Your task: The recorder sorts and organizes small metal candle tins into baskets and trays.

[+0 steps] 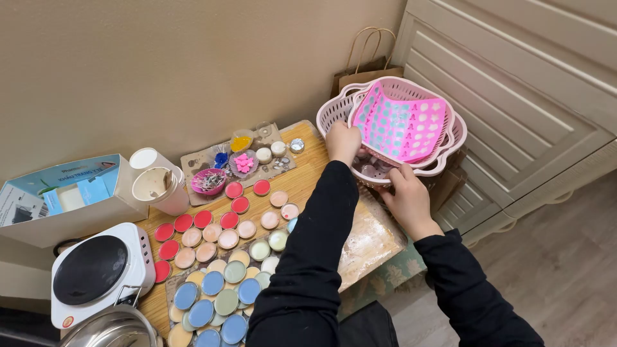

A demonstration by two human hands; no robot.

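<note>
The pale pink slotted plastic basket with a scalloped rim [334,110] stood at the far right end of the low wooden counter [307,168], partly overhanging its edge. Inside the basket lay a bright pink flexible mould sheet with rows of round cavities [400,122], tilted and sagging, with small round pieces dimly visible beneath it. The left hand [343,142] was curled over the basket's near rim, fingers closed on it. The right hand [406,199] gripped the rim's lower front edge, thumb uppermost.

Judgement: the basket appeared light and moderately stiff, best held by the rim at two opposite points; the mould looked soft and liable to buckle.

Left of the basket, many round wax discs in red, peach, green and blue [218,270] covered the counter. Further left stood stacked white paper cups [156,183] and a white single-plate electric hob [96,270]. A brown paper bag [366,67] stood behind the basket.
</note>
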